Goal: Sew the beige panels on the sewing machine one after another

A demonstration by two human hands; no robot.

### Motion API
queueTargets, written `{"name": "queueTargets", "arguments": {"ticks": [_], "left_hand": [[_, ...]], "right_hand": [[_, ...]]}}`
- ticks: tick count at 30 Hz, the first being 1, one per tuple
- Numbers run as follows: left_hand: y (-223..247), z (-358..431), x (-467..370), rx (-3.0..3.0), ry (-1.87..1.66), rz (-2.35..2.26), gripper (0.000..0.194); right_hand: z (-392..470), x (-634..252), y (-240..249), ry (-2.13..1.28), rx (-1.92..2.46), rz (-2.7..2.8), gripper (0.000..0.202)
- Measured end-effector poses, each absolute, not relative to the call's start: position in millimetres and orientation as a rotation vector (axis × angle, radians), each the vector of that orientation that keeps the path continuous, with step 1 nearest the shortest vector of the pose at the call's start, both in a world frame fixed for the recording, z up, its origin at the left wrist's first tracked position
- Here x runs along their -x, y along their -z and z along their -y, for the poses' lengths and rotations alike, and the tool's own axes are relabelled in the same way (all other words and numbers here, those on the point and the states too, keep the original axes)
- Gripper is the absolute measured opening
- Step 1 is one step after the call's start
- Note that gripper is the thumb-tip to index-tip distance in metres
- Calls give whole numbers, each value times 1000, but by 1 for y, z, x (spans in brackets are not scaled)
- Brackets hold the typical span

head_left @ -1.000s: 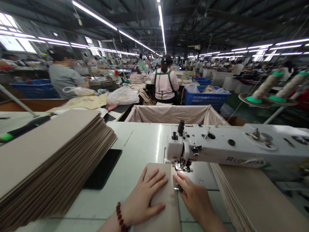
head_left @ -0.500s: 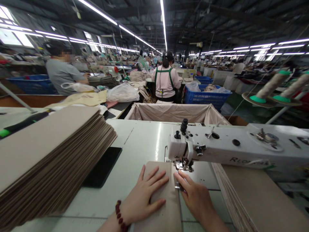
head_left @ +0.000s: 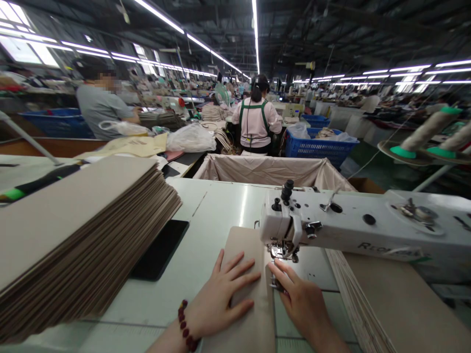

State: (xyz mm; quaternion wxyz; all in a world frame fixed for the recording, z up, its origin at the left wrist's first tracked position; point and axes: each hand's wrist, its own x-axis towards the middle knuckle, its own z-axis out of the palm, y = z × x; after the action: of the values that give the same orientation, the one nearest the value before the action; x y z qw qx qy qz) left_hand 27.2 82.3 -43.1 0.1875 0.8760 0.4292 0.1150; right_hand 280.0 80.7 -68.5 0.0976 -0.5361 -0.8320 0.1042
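A long beige panel (head_left: 243,245) lies flat on the pale green table, its right edge beneath the presser foot of a white sewing machine (head_left: 331,215). My left hand (head_left: 224,294) rests on the panel with fingers spread, palm down, a dark red bead bracelet (head_left: 184,326) at the wrist. Close in front of the presser foot (head_left: 283,251), my right hand (head_left: 300,294) has its fingers together at the panel's right edge, beside a small metal guide. Whether those fingertips pinch the edge or only press on it is hard to see.
A tall stack of beige panels (head_left: 91,211) stands at the left, with a black phone-like slab (head_left: 161,250) beside it. More panels (head_left: 397,294) lie right of the machine. Beyond the table are a cloth-lined bin (head_left: 265,169), blue baskets (head_left: 316,147) and two seated people.
The beige panel has slid forward past the presser foot, its far end now further from me. Both hands keep nearly the same places on it. The view has shifted slightly.
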Motion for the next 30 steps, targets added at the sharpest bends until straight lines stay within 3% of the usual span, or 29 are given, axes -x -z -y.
{"name": "queueTargets", "arguments": {"ticks": [30], "left_hand": [[41,-79,-22,-2484,-252,-1091,53]], "right_hand": [[-80,-282,81,-273,1558,2436,78]]}}
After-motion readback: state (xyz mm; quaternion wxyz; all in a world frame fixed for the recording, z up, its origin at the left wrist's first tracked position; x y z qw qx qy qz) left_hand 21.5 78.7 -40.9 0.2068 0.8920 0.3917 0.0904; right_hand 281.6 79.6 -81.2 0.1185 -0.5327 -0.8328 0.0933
